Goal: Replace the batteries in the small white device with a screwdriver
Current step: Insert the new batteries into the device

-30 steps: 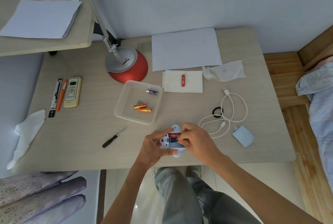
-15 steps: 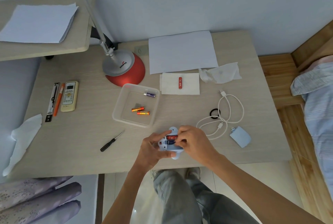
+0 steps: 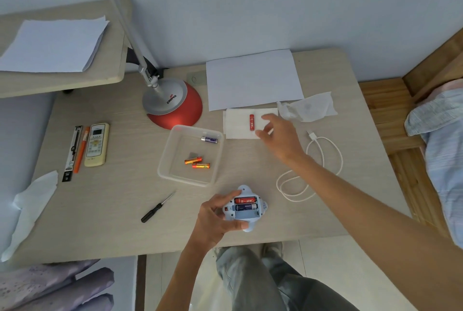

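Two of three slots look filled in the white device point(image 3: 246, 214), gripped by my left hand point(image 3: 215, 218) at lower centre, while my right hand point(image 3: 278, 135), fingers spread and empty, hovers by the red battery point(image 3: 251, 122) at upper centre; closing up remains.

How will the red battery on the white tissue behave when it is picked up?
The red battery is a smooth cylinder, so a nudge probably rolls it sideways. It looks small, likely light. The thin tissue may shift beneath.
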Motion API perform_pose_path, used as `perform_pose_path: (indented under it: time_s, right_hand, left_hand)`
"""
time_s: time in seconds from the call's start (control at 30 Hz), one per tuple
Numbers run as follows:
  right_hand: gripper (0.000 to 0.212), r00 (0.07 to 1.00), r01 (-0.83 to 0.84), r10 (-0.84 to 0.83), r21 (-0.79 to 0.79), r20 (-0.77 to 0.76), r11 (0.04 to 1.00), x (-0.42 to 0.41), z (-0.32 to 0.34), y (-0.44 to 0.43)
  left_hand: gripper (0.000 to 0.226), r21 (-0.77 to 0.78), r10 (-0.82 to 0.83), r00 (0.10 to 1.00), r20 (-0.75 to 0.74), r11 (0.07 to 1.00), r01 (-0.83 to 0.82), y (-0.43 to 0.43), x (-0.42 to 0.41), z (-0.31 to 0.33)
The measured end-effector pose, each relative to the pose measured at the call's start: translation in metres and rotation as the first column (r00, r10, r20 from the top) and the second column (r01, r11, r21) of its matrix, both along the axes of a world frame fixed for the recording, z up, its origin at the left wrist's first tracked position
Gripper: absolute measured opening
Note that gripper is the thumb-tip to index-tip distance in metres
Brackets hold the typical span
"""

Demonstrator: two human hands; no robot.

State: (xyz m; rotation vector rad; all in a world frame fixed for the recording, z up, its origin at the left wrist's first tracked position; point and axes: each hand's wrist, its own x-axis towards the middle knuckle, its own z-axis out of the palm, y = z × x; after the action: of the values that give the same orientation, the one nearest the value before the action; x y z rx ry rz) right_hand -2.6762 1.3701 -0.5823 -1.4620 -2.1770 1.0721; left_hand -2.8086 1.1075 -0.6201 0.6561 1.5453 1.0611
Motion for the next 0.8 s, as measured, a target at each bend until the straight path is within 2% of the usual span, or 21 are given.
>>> perform_pose_path:
  time_s: [0.13,0.27,0.43,0.53,0.63,0.7,0.8]
  right_hand:
    - [0.049,0.998,0.005,-0.004,-0.024,0.067,1.000,-0.030,-0.004,0.034]
    - [0.049,0.986,-0.084,0.092,-0.065,0.141,0.994,-0.044,-0.018,0.047]
    - [0.010,0.964,-0.189,0.189,-0.017,0.187,0.982,-0.051,-0.021,0.048]
    - [0.008,0.979,-0.174,0.182,-0.089,0.092,0.981,-0.044,-0.020,0.042]
    - [0.016,0.990,-0.116,0.094,-0.222,-0.106,0.968,-0.030,-0.006,0.028]
    - [0.021,0.969,-0.101,0.022,-0.316,-0.245,0.943,-0.019,0.006,0.014]
    - [0.019,0.927,-0.164,0.004,-0.396,-0.375,0.904,0.000,0.020,-0.017]
  left_hand:
    - [0.078,0.005,0.014,0.999,0.029,1.000,-0.014,0.001,0.000,-0.002]
    - [0.078,0.005,0.007,1.000,0.012,1.000,-0.007,0.000,0.001,-0.002]
    - [0.079,0.014,0.012,1.000,0.011,1.000,-0.013,0.000,0.000,-0.003]
    - [0.079,0.014,0.018,1.000,0.014,1.000,-0.019,-0.001,0.001,-0.003]
    - [0.078,0.008,0.024,1.000,0.020,1.000,-0.024,-0.001,0.001,-0.002]
    - [0.078,0.009,0.028,0.999,0.028,1.000,-0.028,0.000,0.001,0.000]
    - [0.078,0.010,0.028,0.999,0.034,1.000,-0.028,0.000,0.000,0.000]
